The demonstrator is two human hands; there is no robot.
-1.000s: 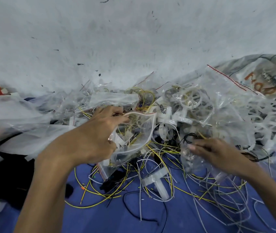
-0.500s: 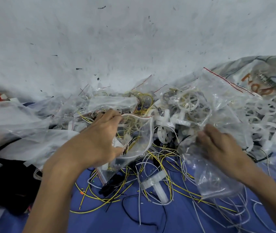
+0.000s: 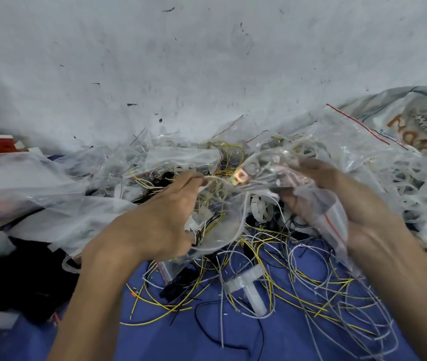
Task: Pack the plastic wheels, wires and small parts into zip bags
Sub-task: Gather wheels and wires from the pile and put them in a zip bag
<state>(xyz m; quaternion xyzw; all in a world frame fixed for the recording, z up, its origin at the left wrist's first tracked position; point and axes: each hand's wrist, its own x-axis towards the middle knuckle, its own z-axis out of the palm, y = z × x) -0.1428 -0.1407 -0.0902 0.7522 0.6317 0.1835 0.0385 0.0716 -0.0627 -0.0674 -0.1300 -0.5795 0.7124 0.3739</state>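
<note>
Zip bags [image 3: 170,158] lie in a clear, crumpled heap from left to right across the middle, against the far white wall [image 3: 207,61]. A blue cloth [image 3: 181,340] covers the near ground, and loose wires [image 3: 298,277] (yellow, white and black) tangle over it. White plastic wheels [image 3: 426,170] pile up at the right, partly under bags. The left hand [image 3: 155,225] curls its fingers and pinches the rim of a wire-filled bag [image 3: 222,225] at the centre. The right hand [image 3: 363,204], blurred, grips a red-striped bag [image 3: 334,222] just beside it, fingers over the top and thumb beneath. A white T-shaped part [image 3: 246,287] rests on the cloth nearer. A small square part [image 3: 241,177] shows between the two hands.
</note>
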